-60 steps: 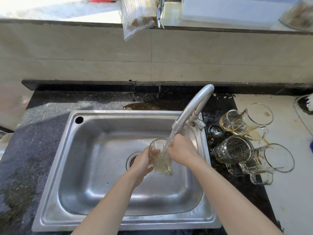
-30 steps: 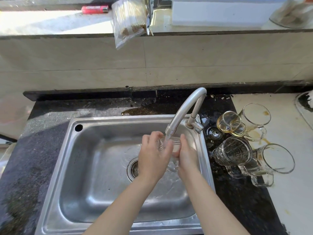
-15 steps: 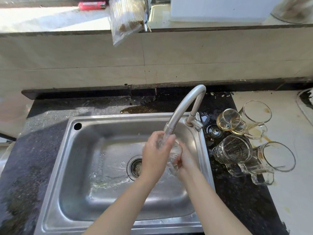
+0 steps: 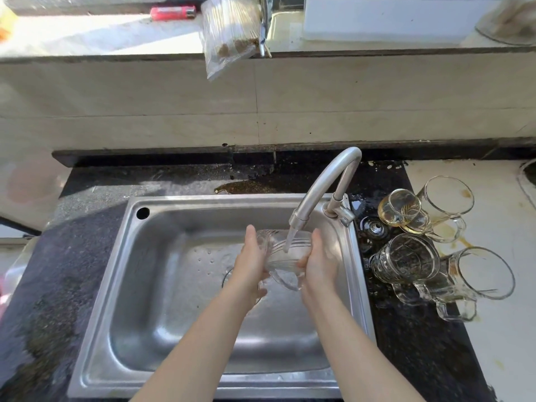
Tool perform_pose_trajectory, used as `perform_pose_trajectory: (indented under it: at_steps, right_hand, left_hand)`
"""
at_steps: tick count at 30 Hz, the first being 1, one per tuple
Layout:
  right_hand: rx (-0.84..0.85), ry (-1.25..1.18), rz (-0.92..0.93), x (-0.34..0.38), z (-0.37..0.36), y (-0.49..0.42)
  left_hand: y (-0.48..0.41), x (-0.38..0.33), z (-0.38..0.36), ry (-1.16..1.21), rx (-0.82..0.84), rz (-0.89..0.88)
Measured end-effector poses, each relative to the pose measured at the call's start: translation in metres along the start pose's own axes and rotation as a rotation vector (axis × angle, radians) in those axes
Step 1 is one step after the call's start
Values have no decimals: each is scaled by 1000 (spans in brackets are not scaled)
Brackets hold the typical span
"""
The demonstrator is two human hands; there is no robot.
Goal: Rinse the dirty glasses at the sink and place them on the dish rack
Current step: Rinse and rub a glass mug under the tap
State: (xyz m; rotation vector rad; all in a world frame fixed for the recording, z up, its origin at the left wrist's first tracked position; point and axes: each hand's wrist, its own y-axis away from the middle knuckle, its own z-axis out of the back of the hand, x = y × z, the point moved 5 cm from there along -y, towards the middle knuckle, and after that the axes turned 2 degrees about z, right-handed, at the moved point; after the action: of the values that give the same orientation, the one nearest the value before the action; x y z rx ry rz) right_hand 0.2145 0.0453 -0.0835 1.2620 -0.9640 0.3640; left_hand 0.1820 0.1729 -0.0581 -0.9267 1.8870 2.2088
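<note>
A clear ribbed glass mug (image 4: 282, 253) lies on its side between my two hands over the steel sink (image 4: 162, 285), under water running from the curved tap (image 4: 322, 187). My left hand (image 4: 249, 265) presses one end of the mug and my right hand (image 4: 320, 262) presses the other, so both hold it. Several dirty glass mugs lie on the counter right of the sink: a small one with yellow liquid (image 4: 398, 207), a tall stained one (image 4: 446, 204), a ribbed one (image 4: 404, 258) and a large one (image 4: 481, 274).
A dark wet stone counter (image 4: 406, 343) surrounds the sink, with a pale surface (image 4: 507, 329) to the right carrying brown stains. On the sunlit ledge behind lie a plastic bag (image 4: 229, 33) and a red lighter (image 4: 172, 13). No dish rack is in view.
The mug has been turned from upright to lying sideways under the stream. My hands have spread apart to its two ends, and the yellow liquid in it is gone.
</note>
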Motion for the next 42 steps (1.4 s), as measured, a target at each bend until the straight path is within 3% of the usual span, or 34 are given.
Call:
perform_pose_trajectory:
  at_steps: [3, 5, 7, 9, 12, 17, 21, 23, 29, 34, 36, 39, 42]
  right_hand:
    - [65, -104, -13, -7, -3, 2]
    - [112, -145, -5, -9, -5, 3]
    - [153, -189, -38, -11, -6, 5]
    - [185, -164, -87, -16, -5, 5]
    - [210, 124, -88, -16, -5, -1]
    - [270, 515, 334, 19, -19, 19]
    - [262, 537, 526, 29, -29, 38]
    - [338, 553, 614, 41, -38, 42]
    - [402, 518, 330, 59, -43, 31]
    - [323, 876, 887, 38, -31, 52]
    - [353, 874, 775, 36, -34, 37]
    - [458, 749, 324, 33, -41, 4]
    - [556, 606, 83, 30, -34, -6]
  left_hand:
    - [4, 13, -1, 148, 107, 80]
    - [3, 15, -3, 394, 53, 81]
    - [3, 15, -4, 484, 5, 49]
    - [0, 12, 0, 399, -46, -72]
    - [-1, 9, 10, 193, -160, -282]
    - [4, -7, 15, 0, -305, -484]
    - [12, -25, 17, -50, -392, -648]
    - [11, -29, 19, -57, -391, -688]
    - [-1, -32, 15, -10, -298, -677]
    - [-25, -23, 16, -27, -291, -449]
    - [-26, -25, 14, -61, -269, -469]
    - [-25, -28, 12, -44, -262, -514]
    - [-25, -26, 11, 134, -214, -404]
